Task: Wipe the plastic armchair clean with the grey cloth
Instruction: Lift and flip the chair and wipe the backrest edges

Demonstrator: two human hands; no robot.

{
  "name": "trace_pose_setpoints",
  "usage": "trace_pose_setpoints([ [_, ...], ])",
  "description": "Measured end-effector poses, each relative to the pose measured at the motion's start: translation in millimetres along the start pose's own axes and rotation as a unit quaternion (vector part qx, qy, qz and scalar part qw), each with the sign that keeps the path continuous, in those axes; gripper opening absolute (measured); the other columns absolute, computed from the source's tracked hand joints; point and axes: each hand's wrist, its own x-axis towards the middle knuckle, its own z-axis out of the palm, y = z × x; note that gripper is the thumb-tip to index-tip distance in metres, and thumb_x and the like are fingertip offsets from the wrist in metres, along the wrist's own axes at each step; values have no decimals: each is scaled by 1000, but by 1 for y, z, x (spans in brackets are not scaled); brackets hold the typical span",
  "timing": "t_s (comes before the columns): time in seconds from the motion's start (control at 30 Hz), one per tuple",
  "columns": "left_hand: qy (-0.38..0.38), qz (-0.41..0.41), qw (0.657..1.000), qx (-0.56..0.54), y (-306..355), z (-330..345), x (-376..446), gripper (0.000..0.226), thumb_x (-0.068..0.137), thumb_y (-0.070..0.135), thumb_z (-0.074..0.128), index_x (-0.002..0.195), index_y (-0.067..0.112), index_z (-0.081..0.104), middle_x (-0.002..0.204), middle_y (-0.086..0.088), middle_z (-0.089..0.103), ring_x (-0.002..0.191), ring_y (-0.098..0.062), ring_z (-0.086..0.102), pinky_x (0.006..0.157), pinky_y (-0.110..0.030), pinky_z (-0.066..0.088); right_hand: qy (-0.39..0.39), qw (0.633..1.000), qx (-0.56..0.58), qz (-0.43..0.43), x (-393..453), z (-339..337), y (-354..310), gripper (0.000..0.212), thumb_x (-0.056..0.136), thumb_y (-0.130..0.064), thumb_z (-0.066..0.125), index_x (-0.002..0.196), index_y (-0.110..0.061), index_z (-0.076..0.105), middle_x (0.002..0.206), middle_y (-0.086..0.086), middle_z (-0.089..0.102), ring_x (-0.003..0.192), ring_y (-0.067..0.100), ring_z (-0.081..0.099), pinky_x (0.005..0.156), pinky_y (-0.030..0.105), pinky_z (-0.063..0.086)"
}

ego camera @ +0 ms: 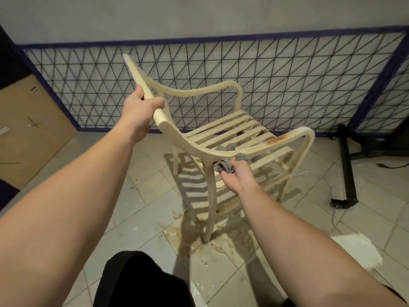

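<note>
Two bare hands work on a cream-coloured slatted plastic armchair [221, 134], which stands tipped on a pale tiled floor [137, 218] in front of a dark wire-mesh fence [287, 80]. The left hand [139, 107] curls its fingers around the top edge of the chair's backrest, gripping it. The right hand [235, 176] clutches a crumpled grey cloth [225, 166] in bent fingers and presses it against the chair just below the seat edge, where the near leg joins — part of the cloth shows above the frame beside the near armrest. That armrest bears an orange-brown stain [276, 140]. Brownish splashes [199, 235] lie on the tiles around the near leg's foot. A flat cardboard sheet [31, 129] leans at the left — a black metal stand [347, 169] sits on the right.
</note>
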Motion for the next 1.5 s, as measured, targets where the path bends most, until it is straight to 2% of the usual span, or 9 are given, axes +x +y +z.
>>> trace_pose_setpoints([
  [0.13, -57, -12, 997, 44, 1, -12, 15, 104, 60, 21, 73, 156, 17, 32, 137, -6, 59, 114, -26, 66, 98, -46, 56, -10, 1000, 21, 16, -3, -1, 11, 22, 104, -19, 41, 87, -13, 54, 85, 5, 52, 78, 8, 50, 89, 24, 42],
  [0.33, -39, 11, 999, 24, -1, -8, -2, 90, 80, 21, 69, 159, 20, 28, 127, 10, 57, 114, -17, 63, 101, -39, 54, 11, 967, -243, -73, -46, -15, 5, 17, 103, -19, 51, 115, -7, 54, 108, 12, 65, 105, 23, 62, 104, 38, 48],
  [0.47, -11, 34, 999, 20, -9, -7, -16, 64, 93, 18, 62, 153, 20, 41, 105, 17, 58, 96, -3, 61, 84, -21, 52, 27, 786, -492, -373, -92, -11, 17, 22, 96, -19, 56, 116, -20, 65, 96, -4, 72, 87, 14, 67, 69, 19, 52],
  [0.6, -11, 31, 998, 46, -13, -8, -25, 64, 96, 25, 59, 155, 23, 36, 97, 28, 52, 86, 6, 57, 71, -13, 48, -151, 561, -541, -607, -111, 42, 21, 60, 82, 5, 68, 136, -21, 61, 134, -8, 62, 122, 5, 58, 106, 22, 45],
  [0.8, -22, 45, 993, 104, -6, -11, -29, 57, 98, 29, 52, 154, 22, 40, 88, 28, 43, 76, 5, 48, 69, -16, 45, -151, 290, -737, -592, -64, 11, 47, 80, 73, 11, 73, 143, -21, 52, 158, -8, 34, 149, 12, 16, 113, 31, 33],
  [0.93, -30, 50, 993, 106, -5, -11, -30, 59, 99, 29, 50, 156, 24, 35, 97, 27, 45, 80, 5, 50, 64, -12, 43, -54, 408, -731, -544, -58, -49, 22, 74, 77, 11, 68, 143, -19, 51, 152, -7, 41, 146, 13, 31, 122, 28, 20],
  [1.17, -35, 44, 996, 66, -11, -9, -26, 63, 99, 32, 52, 157, 24, 31, 115, 22, 50, 84, 8, 50, 71, -14, 42, -189, 406, -594, -668, -75, 34, 27, 55, 78, 2, 75, 130, -10, 64, 141, -1, 54, 131, 17, 54, 113, 34, 40],
  [1.37, -81, 21, 993, 83, -7, -24, -21, 61, 99, 38, 53, 156, 31, 32, 145, 18, 42, 113, -3, 47, 94, -20, 36, -62, 600, -593, -533, -80, 21, 12, 44, 73, 9, 63, 109, -13, 77, 110, -1, 74, 109, 12, 66, 101, 25, 48],
  [1.5, -93, 9, 988, 120, -4, -33, -13, 57, 99, 39, 53, 154, 31, 38, 119, 21, 52, 101, -4, 47, 88, -24, 35, -108, 639, -498, -576, -108, 77, 1, 39, 77, 3, 59, 102, -22, 75, 100, -9, 72, 95, 6, 65, 86, 30, 55],
])
